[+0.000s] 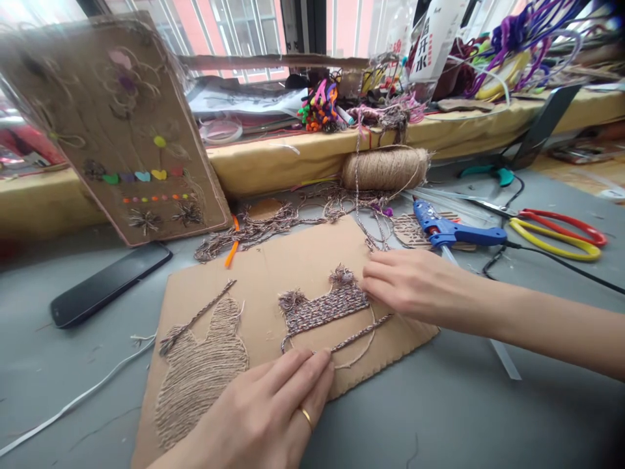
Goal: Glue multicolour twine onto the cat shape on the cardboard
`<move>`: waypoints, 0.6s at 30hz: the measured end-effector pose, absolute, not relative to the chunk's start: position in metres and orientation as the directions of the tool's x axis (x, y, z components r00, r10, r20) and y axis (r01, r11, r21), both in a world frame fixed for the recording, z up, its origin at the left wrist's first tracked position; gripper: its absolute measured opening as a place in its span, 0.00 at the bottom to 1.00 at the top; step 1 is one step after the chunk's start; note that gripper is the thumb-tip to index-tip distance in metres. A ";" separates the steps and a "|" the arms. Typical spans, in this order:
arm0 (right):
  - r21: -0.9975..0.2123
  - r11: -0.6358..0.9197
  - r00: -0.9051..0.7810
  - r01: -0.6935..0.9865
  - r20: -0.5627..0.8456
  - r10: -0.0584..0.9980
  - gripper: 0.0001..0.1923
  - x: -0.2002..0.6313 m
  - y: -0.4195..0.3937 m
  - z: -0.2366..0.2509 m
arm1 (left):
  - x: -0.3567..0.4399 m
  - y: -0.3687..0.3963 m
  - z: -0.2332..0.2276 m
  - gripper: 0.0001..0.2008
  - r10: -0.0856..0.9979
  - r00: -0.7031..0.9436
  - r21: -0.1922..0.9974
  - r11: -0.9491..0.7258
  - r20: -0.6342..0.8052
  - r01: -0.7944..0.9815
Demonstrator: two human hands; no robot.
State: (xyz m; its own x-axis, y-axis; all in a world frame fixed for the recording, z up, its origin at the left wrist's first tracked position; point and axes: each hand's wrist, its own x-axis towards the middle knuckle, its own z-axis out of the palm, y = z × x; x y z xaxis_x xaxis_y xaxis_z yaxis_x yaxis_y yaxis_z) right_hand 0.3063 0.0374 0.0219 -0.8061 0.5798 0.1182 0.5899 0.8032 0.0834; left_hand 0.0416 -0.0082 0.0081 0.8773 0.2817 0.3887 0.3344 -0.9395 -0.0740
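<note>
The cardboard [293, 260] lies flat on the grey table [439, 417], near the middle; it looks light and stiff. The twine patch [322, 307] on it seems soft and easy to fray, so pressing from above suits it better than pinching. The right hand [415, 286] rests flat, fingers extended, touching the patch's right edge. The left hand [273, 410] presses extended fingers on the cord [359, 335] just below, gripping nothing.

2 hands [273, 410], 1 scissors [556, 231], 1 phone [110, 283]
</note>
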 end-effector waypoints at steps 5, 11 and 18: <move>0.016 0.799 -0.791 0.601 0.153 0.592 0.06 0.310 0.037 0.027 | 0.046 -0.006 0.008 0.21 0.299 0.860 -0.065 -0.933 0.414 0.355; -0.022 0.736 -0.727 0.676 0.140 0.672 0.06 0.312 0.032 0.026 | 0.040 -0.013 -0.005 0.20 0.307 0.849 -0.072 -0.926 0.430 0.371; 0.053 0.758 -0.759 0.650 0.081 0.645 0.07 0.311 0.030 0.017 | 0.038 -0.020 -0.019 0.19 0.340 0.830 -0.061 -0.912 0.442 0.406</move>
State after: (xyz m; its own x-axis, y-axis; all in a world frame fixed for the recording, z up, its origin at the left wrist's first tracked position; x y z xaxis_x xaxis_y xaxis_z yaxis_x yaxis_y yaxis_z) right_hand 0.3108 0.0300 0.0174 -0.7595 0.6454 0.0811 0.6500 0.7581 0.0530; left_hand 0.0376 -0.0197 -0.0187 0.8297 0.3403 0.4425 0.4063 -0.9117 -0.0606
